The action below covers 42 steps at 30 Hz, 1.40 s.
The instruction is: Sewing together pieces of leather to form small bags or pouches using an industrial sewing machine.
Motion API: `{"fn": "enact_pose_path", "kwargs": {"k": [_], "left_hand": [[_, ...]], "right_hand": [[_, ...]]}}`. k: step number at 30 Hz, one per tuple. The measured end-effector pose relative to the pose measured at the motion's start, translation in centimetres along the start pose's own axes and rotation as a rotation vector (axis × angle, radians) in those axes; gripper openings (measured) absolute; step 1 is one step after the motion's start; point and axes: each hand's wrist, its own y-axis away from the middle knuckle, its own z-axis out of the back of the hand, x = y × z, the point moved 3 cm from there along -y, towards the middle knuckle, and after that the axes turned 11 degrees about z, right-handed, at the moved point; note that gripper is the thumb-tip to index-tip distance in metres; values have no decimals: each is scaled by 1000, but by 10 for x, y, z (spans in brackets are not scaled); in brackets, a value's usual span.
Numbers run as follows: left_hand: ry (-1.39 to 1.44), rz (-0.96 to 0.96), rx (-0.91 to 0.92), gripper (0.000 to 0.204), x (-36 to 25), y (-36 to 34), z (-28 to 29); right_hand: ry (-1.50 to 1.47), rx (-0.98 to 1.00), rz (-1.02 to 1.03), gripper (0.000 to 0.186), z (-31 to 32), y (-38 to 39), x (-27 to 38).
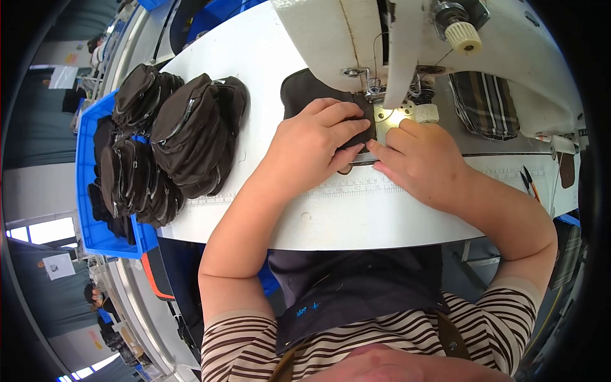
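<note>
A dark brown fabric piece (pixel 302 92) lies on the sewing machine bed, its right edge by the presser foot (pixel 375 95) and needle. My left hand (pixel 321 137) rests on top of this fabric, fingers stretched out and pressing it down just left of the foot. Curled fingers and thumb of my right hand (pixel 420 159) close at the fabric's near right corner, beside the lit metal needle plate (pixel 384 116). What lies between those fingertips is mostly hidden.
At left, dark brown zippered bags (pixel 194 137) sit on the white table (pixel 305 223) and in a blue bin (pixel 86 210). The white sewing machine (pixel 324 38) arches overhead. Plaid fabric (pixel 485 105) lies under its arm. A pen (pixel 532 184) is at the right, near a printed ruler strip (pixel 344 189).
</note>
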Motion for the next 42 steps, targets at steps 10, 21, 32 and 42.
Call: {"fn": "enact_pose_path", "kwargs": {"k": [10,21,32,42], "left_hand": [[-101,20,-81,31,-10,1,-7],[-95,67,-118,29,-8,-5,-8],[357,188,285,45,21,-17,17],[126,50,101,35,26,-27,-5]], "right_hand": [[88,-70,10,30,2,-3,3],[54,-34,-48,32,-3,-4,-5],[88,-9,-116,32,-3,-4,-13],[37,-11,-107,34,-2,-3,-17]]}}
